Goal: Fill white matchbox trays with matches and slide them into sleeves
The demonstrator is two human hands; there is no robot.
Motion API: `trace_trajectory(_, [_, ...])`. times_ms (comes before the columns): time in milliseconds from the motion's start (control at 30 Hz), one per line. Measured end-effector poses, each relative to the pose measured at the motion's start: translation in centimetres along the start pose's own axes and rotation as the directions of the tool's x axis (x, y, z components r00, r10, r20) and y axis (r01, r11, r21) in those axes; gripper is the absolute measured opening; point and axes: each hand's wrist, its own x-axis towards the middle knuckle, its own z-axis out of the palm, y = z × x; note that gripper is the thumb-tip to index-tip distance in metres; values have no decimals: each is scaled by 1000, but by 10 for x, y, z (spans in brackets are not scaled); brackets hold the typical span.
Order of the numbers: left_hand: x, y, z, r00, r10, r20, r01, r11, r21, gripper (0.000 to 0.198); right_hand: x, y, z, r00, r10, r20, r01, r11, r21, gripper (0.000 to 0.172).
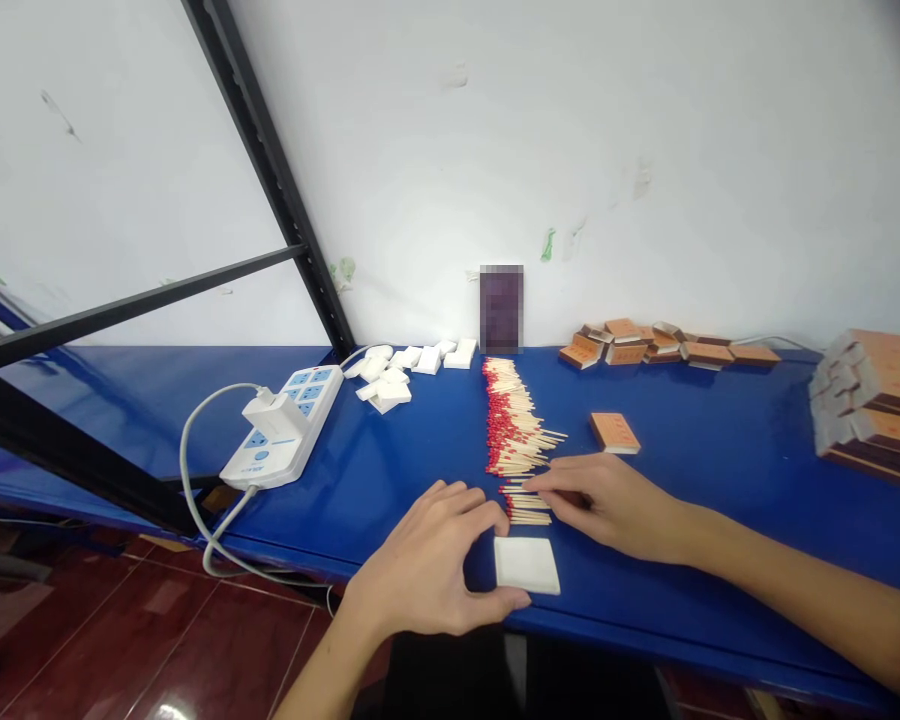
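A long row of red-tipped matches (511, 420) lies on the blue table (720, 470), running away from me. My right hand (615, 503) rests on the near end of the row, fingers pressed on a small bundle of matches (526, 505). My left hand (435, 560) curves around the left side of a white inner matchbox tray (526, 565) near the table's front edge, thumb touching its near edge. A single orange matchbox (614, 432) lies just beyond my right hand.
A white power strip (281, 425) with a plugged adapter and cable sits at the left. White trays (401, 375) are heaped near the wall. Orange matchboxes are piled at the back (664, 343) and stacked at the far right (874, 400). A black metal frame (270, 170) crosses the left.
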Motion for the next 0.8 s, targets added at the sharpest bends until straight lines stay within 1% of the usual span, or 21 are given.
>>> trace_trajectory(100, [1, -1, 0, 1000, -3, 3, 3, 1000, 1, 43, 0, -1, 0, 1000, 5, -2, -5, 1000, 9, 28])
trace_trajectory(233, [1, -1, 1, 1000, -12, 8, 12, 1000, 4, 44, 1, 0, 2, 999, 40, -21, -38, 997, 60, 25])
trace_trajectory(300, [1, -1, 1, 1000, -12, 6, 12, 1000, 5, 44, 0, -1, 2, 998, 56, -36, -54, 997, 57, 24])
trace_trajectory(367, [0, -1, 1, 1000, -5, 5, 5, 1000, 6, 43, 0, -4, 1, 998, 58, -28, -58, 998, 14, 26])
trace_trajectory(433, [0, 0, 1, 1000, 0, 7, 0, 1000, 5, 42, -1, -8, -1, 999, 41, 5, -41, 998, -44, 29])
trace_trajectory(533, [0, 0, 0, 1000, 4, 4, -4, 1000, 3, 43, -1, -12, -3, 999, 20, 38, -15, 994, -106, 27])
trace_trajectory(633, [0, 1, 0, 1000, 8, 3, -8, 1000, 10, 42, -2, -11, -3, 998, 17, 55, -10, 992, -129, 26])
trace_trajectory(800, [0, 1, 0, 1000, 5, 0, -5, 1000, 9, 42, -1, -9, -3, 995, -8, 96, 24, 986, -167, 31])
